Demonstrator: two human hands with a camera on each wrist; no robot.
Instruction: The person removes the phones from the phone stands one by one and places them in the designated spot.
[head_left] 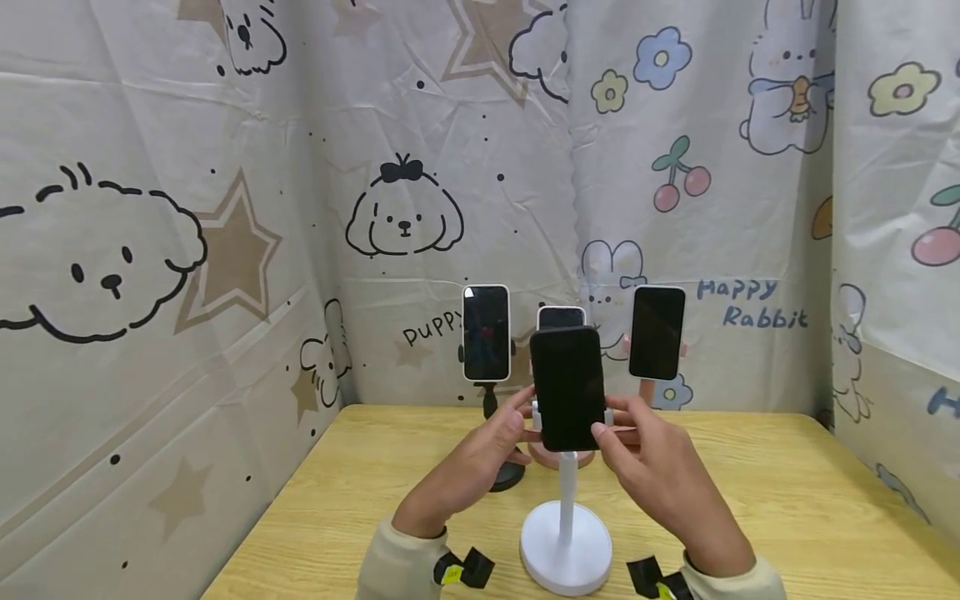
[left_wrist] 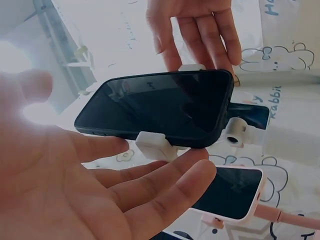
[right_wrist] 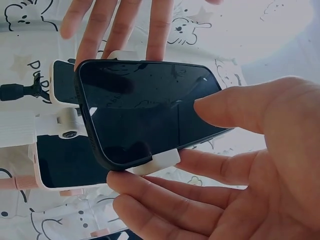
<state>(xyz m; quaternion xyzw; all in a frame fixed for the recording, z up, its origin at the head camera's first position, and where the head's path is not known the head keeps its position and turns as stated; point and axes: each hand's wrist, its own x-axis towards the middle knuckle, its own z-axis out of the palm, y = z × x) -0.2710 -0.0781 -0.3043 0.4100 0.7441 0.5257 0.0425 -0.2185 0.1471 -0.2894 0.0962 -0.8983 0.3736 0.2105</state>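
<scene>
A black phone (head_left: 567, 383) stands upright in the white clamp (left_wrist: 152, 142) of a phone stand with a round white base (head_left: 566, 550). On its left, my left hand (head_left: 483, 454) has its fingers extended against the side and back of the phone and clamp, the thumb off the screen. My right hand (head_left: 660, 462) pinches the phone's lower right part, with its thumb (right_wrist: 220, 106) over the screen's edge and its fingers along the side and behind. The other fingers of this hand spread below the clamp in the right wrist view.
Behind stand a white-edged phone (head_left: 486, 333) on a black stand, another phone (head_left: 562, 317) partly hidden on a pink stand, and a third phone (head_left: 657, 333) on a pink stand at right. Printed curtains (head_left: 405, 100) enclose the wooden table (head_left: 337, 508).
</scene>
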